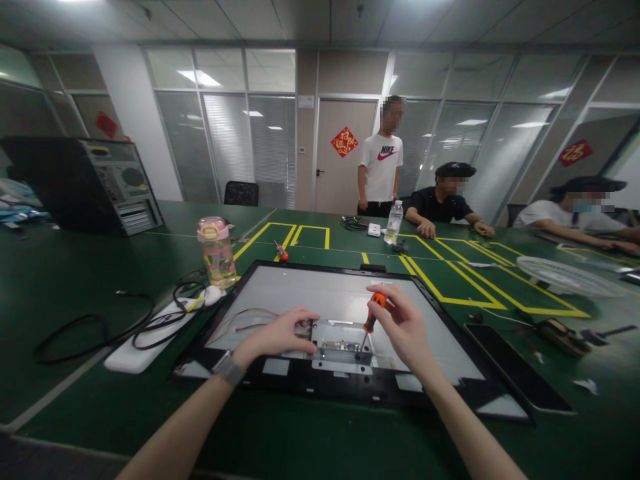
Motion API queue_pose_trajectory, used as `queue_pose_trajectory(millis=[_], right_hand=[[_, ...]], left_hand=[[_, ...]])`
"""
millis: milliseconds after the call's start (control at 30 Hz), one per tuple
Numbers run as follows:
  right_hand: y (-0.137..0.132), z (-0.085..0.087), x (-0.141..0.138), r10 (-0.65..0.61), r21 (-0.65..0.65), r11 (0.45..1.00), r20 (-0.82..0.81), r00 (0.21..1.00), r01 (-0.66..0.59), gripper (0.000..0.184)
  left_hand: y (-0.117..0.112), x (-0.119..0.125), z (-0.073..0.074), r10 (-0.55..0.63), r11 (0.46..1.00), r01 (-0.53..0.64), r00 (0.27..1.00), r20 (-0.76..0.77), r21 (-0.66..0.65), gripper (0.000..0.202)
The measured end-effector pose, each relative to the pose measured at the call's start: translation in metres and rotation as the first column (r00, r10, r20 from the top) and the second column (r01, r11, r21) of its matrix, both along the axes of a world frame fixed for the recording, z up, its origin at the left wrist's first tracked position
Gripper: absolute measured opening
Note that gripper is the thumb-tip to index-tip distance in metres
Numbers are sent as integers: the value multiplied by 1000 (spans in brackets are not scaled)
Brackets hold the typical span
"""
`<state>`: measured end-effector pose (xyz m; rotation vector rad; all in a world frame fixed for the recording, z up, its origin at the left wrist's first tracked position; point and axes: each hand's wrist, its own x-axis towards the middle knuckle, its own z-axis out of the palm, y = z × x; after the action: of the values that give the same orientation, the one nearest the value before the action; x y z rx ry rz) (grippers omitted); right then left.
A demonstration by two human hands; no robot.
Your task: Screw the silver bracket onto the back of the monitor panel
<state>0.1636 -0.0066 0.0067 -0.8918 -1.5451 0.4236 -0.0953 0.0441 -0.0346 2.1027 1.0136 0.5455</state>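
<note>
Right hand (407, 327) closed around orange-handled screwdriver (373, 313), held near upright, tip on small silver metal connector plate (343, 343). Plate sits low on black-framed grey monitor back (310, 385), flat on green table (75, 287). Left hand (283, 333) loose, fingers bent, resting just left of plate, gripping nothing.

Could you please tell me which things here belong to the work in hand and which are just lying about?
In use: right hand, orange screwdriver, left hand, metal plate, opened monitor.
Lying about: pink-lidded bottle, black cables, red screwdriver, computer case, fan grille.
</note>
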Motion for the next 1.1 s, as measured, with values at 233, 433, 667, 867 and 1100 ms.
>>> queue_pose_trajectory(millis=[233,433,667,867,1100], right_hand=[[-2,-2,5,157,-63,985,-56,986,-161,27],[0,-5,0,15,12,1000,86,996,-16,25],[-3,-10,-3,20,71,997,189,982,-34,36],[-1,-10,-4,-142,71,987,-70,987,147,34],[-1,-22,-20,-46,-114,993,-251,967,17,35]], left_hand=[[-1,1,1,8,1000,-8,1000,-4,-4,66],[-1,1,2,-2,1000,2,1000,-6,-2,67],[-1,1,2,-1,1000,1,1000,-4,3,67],[-1,1,1,2,1000,-1,1000,-3,14,67],[-3,3,4,5,1000,-5,1000,-7,14,66]])
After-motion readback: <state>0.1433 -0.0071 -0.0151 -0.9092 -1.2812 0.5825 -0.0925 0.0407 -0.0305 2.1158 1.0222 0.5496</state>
